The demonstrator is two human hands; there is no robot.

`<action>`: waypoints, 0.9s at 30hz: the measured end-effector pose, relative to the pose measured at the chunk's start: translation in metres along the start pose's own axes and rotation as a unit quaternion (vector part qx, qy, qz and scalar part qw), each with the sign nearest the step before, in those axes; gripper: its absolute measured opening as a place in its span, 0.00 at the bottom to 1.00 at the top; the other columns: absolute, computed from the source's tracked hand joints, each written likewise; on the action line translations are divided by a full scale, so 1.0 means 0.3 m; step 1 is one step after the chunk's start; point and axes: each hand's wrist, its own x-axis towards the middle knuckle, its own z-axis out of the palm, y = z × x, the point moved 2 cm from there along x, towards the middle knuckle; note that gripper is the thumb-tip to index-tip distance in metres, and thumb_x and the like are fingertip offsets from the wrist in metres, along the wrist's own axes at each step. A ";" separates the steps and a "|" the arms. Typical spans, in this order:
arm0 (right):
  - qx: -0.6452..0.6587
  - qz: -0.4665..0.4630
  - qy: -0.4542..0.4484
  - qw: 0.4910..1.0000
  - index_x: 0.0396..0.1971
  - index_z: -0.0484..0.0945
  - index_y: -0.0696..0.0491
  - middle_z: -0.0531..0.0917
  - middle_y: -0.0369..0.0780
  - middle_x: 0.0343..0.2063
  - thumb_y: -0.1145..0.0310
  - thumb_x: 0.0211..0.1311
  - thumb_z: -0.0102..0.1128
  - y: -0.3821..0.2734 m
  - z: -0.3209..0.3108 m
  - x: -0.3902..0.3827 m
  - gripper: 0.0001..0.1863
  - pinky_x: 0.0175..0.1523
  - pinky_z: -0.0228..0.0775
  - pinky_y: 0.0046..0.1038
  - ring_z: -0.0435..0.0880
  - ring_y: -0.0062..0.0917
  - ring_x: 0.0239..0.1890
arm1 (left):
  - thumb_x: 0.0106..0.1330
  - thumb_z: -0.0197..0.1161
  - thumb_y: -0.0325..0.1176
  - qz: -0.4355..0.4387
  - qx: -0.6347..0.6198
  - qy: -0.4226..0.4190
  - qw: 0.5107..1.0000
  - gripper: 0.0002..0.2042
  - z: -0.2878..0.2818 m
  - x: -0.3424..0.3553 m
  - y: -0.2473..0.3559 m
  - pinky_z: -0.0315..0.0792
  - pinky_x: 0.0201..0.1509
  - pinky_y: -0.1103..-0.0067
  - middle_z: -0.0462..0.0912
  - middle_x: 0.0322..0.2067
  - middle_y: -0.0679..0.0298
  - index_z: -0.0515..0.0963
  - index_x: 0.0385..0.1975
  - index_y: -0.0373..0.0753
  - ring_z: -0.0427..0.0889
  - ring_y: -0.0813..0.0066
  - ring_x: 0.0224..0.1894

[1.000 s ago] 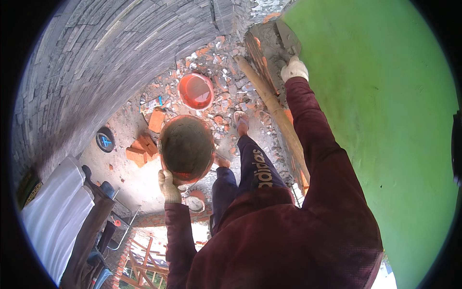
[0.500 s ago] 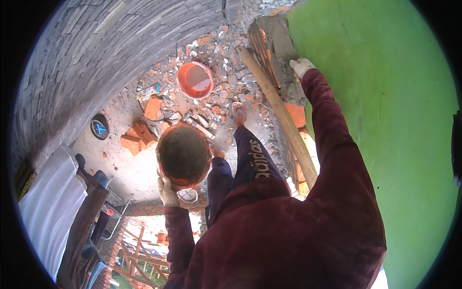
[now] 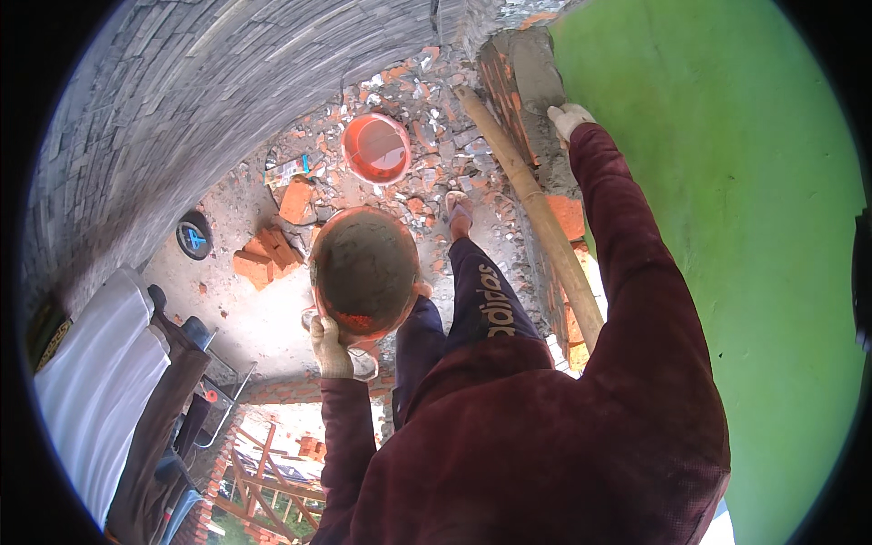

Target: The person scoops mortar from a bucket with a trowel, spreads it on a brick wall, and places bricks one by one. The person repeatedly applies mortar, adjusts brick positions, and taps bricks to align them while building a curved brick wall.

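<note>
My left hand [image 3: 329,348], in a pale glove, grips the near rim of an orange bucket [image 3: 411,309]. Grey wet mortar [image 3: 365,268] fills much of the bucket, which is held up in front of my legs. My right hand [image 3: 569,118], also gloved, is stretched far forward beside the green wall [image 3: 699,200]. Its fingers are curled, and whatever they hold is hidden beneath the hand. Just beyond it, grey mortar [image 3: 538,77] lies on top of a brick wall [image 3: 504,82].
A bamboo pole [image 3: 536,204] leans along the brickwork. On the rubble-strewn ground stand an orange-red bucket [image 3: 404,150] of liquid, stacked bricks [image 3: 263,257] and a round black container [image 3: 194,236]. A grey stone-clad wall [image 3: 182,109] rises at left, near hanging cloths [image 3: 100,363].
The mortar bucket in my left hand has moved slightly forward and right. My right hand stays beside the mortar on the brick wall. The view has shifted slightly.
</note>
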 end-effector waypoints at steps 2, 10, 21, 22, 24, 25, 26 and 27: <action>0.013 -0.003 -0.016 1.000 0.48 0.79 0.57 0.81 0.42 0.23 0.50 0.76 0.53 0.034 -0.003 -0.032 0.23 0.27 0.75 0.39 0.81 0.32 0.18 | 0.82 0.58 0.39 -0.009 -0.005 0.020 1.000 0.07 -0.010 -0.011 -0.006 0.75 0.37 0.81 0.76 0.33 0.76 0.73 0.41 0.45 0.76 0.87 0.33; -0.029 -0.006 -0.012 0.999 0.45 0.81 0.58 0.86 0.51 0.31 0.49 0.72 0.52 0.249 0.006 -0.100 0.24 0.41 0.80 0.46 0.87 0.43 0.29 | 0.82 0.57 0.38 -0.011 0.002 -0.033 0.999 0.07 0.030 -0.014 0.050 0.75 0.41 0.81 0.75 0.33 0.76 0.73 0.41 0.45 0.76 0.86 0.35; -0.411 -0.221 0.037 0.884 0.45 0.82 0.59 0.88 0.57 0.42 0.57 0.68 0.57 -0.110 -0.041 -0.215 0.19 0.57 0.79 0.49 0.87 0.55 0.48 | 0.81 0.55 0.32 -0.019 0.014 0.014 1.000 0.08 0.071 -0.085 0.070 0.67 0.36 0.86 0.73 0.32 0.78 0.74 0.35 0.46 0.69 0.90 0.31; -0.445 -0.242 0.025 0.862 0.45 0.85 0.59 0.87 0.57 0.44 0.57 0.68 0.57 -0.218 -0.027 -0.138 0.20 0.58 0.79 0.48 0.88 0.53 0.49 | 0.81 0.55 0.32 -0.011 0.026 0.021 0.999 0.08 0.057 -0.082 0.043 0.67 0.36 0.86 0.72 0.31 0.78 0.73 0.34 0.45 0.68 0.90 0.31; -0.496 -0.241 0.035 0.834 0.48 0.88 0.53 0.87 0.52 0.51 0.59 0.67 0.56 -0.379 0.015 0.051 0.19 0.59 0.79 0.45 0.86 0.51 0.55 | 0.81 0.55 0.32 0.003 0.050 0.035 0.998 0.09 0.036 -0.078 -0.015 0.66 0.35 0.86 0.71 0.30 0.79 0.72 0.33 0.45 0.67 0.90 0.31; -0.503 -0.234 0.035 0.831 0.51 0.88 0.52 0.87 0.51 0.53 0.60 0.67 0.56 -0.469 -0.013 0.040 0.19 0.60 0.78 0.45 0.86 0.49 0.56 | 0.81 0.56 0.32 -0.009 0.063 0.015 0.998 0.10 0.052 -0.084 0.003 0.65 0.35 0.86 0.67 0.29 0.79 0.70 0.31 0.45 0.65 0.91 0.31; -0.516 -0.228 0.023 0.825 0.52 0.87 0.52 0.86 0.51 0.54 0.61 0.67 0.56 -0.506 0.003 0.028 0.20 0.60 0.78 0.44 0.86 0.49 0.57 | 0.80 0.56 0.32 -0.005 0.059 0.014 0.998 0.11 0.054 -0.101 0.010 0.65 0.35 0.86 0.67 0.29 0.79 0.70 0.31 0.45 0.64 0.91 0.31; -0.528 -0.223 0.009 0.820 0.54 0.87 0.51 0.86 0.50 0.55 0.62 0.66 0.56 -0.541 0.020 0.019 0.20 0.61 0.77 0.44 0.85 0.48 0.59 | 0.80 0.56 0.33 0.000 0.056 0.014 0.998 0.11 0.052 -0.118 0.018 0.65 0.35 0.86 0.67 0.29 0.79 0.70 0.31 0.45 0.64 0.91 0.31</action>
